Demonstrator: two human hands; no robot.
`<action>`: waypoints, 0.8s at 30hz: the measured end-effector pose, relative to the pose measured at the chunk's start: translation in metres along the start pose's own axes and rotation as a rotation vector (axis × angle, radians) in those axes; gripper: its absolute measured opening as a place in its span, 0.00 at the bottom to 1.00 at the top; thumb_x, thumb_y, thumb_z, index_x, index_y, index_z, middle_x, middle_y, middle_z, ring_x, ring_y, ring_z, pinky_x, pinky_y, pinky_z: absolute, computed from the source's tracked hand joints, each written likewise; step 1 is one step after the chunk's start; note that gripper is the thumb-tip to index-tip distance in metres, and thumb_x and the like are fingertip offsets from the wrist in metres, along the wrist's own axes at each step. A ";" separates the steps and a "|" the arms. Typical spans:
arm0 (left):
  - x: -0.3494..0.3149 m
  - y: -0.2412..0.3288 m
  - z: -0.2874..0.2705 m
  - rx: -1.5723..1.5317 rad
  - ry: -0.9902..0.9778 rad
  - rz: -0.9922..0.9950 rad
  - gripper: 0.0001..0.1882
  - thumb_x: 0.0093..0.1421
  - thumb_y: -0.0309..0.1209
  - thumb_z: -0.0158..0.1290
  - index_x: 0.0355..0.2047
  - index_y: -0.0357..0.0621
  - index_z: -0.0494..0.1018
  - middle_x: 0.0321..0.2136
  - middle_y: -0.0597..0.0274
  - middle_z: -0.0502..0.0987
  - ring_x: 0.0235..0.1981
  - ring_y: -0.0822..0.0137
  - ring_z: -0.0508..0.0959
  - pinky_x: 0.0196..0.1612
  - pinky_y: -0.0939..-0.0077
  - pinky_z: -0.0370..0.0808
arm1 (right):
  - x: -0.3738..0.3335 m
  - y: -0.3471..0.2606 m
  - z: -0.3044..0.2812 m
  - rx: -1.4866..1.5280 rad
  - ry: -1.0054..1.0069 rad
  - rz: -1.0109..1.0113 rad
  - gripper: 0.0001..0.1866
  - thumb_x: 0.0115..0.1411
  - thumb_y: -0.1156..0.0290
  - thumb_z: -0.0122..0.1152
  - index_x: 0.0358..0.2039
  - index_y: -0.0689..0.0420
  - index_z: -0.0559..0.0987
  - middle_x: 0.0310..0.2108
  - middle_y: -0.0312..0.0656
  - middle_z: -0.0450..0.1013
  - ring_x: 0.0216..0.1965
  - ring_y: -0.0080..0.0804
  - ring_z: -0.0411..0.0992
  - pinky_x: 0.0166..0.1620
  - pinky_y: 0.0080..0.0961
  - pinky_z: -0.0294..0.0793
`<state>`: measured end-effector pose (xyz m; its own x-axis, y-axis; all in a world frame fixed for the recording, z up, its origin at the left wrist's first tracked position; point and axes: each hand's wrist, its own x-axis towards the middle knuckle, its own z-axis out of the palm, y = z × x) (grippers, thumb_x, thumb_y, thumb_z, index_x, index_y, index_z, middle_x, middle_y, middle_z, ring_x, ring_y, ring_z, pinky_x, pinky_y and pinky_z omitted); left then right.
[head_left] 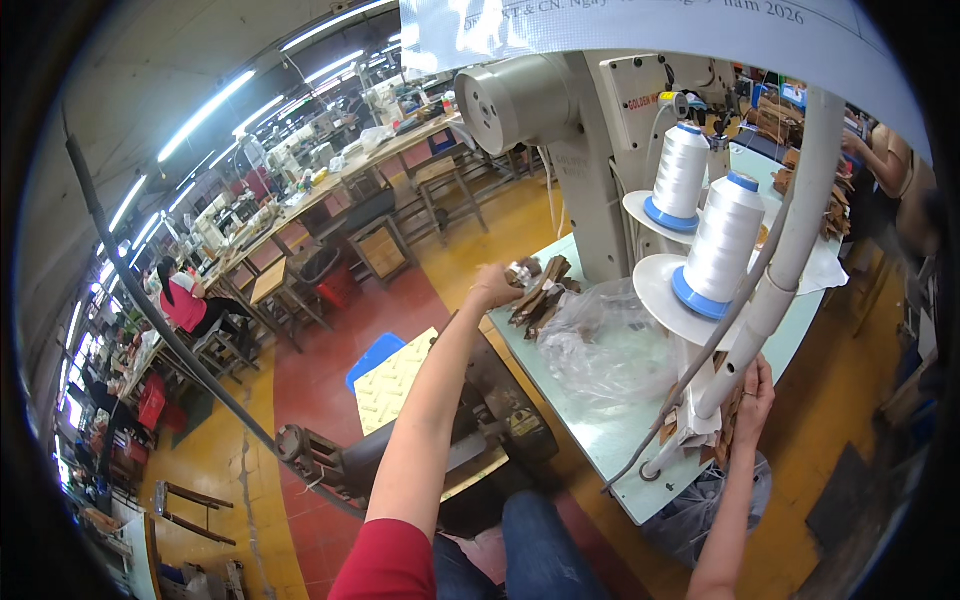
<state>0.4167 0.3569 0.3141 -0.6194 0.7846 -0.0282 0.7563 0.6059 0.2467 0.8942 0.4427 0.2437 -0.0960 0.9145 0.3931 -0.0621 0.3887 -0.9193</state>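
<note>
At the far left corner of the pale green tabletop [625, 470], my left hand [493, 288] is closed beside a bundle of brown leather-like strips [546, 298]. Something small and whitish shows at its fingertips, too unclear to name. My right hand [755, 408] reaches round the right side of the thread stand's pole [770, 310]. Its fingers are curled on a stack of brown leather-like pieces [722, 445], partly hidden by the pole and papers. Crumpled clear plastic [612, 345] lies on the tabletop between my hands.
Two white thread cones [722, 235] stand before a grey sewing machine [590, 150]. A clear bag [715, 505] hangs below the table edge. To the left are a yellow textured pad [395, 380] and a dark machine arm [380, 465]. Another person [885, 165] works at the far right.
</note>
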 end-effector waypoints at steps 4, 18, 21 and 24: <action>-0.024 -0.010 -0.005 -0.309 0.601 0.016 0.26 0.39 0.41 0.63 0.34 0.35 0.72 0.29 0.44 0.76 0.34 0.48 0.75 0.40 0.61 0.72 | -0.001 -0.009 0.002 -0.071 0.022 -0.058 0.16 0.66 0.65 0.49 0.47 0.64 0.72 0.40 0.39 0.72 0.44 0.25 0.68 0.50 0.23 0.65; -0.414 0.016 -0.015 -2.283 -0.445 0.337 0.37 0.52 0.46 0.48 0.61 0.45 0.56 0.30 0.62 0.65 0.27 0.67 0.70 0.39 0.64 0.73 | -0.041 -0.037 -0.019 -0.088 0.464 -0.188 0.16 0.66 0.66 0.50 0.45 0.67 0.74 0.40 0.42 0.73 0.42 0.28 0.70 0.48 0.23 0.67; -0.475 0.020 -0.006 -2.216 -0.432 0.234 0.45 0.51 0.45 0.58 0.64 0.44 0.50 0.29 0.66 0.61 0.21 0.75 0.65 0.31 0.74 0.67 | -0.117 -0.094 -0.009 0.026 0.218 -0.140 0.14 0.67 0.67 0.47 0.39 0.66 0.76 0.36 0.41 0.73 0.37 0.28 0.70 0.44 0.26 0.69; -0.512 0.024 0.005 -2.256 -0.438 0.147 0.42 0.51 0.38 0.56 0.64 0.44 0.50 0.29 0.65 0.62 0.20 0.76 0.66 0.29 0.78 0.64 | -0.202 -0.148 0.017 0.104 -0.322 -0.248 0.08 0.59 0.69 0.56 0.35 0.61 0.77 0.35 0.42 0.75 0.36 0.32 0.73 0.43 0.27 0.71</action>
<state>0.7531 -0.0294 0.3294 -0.2990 0.9539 0.0262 -0.7805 -0.2603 0.5683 0.9060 0.1988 0.3011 -0.3704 0.7064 0.6032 -0.2207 0.5639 -0.7958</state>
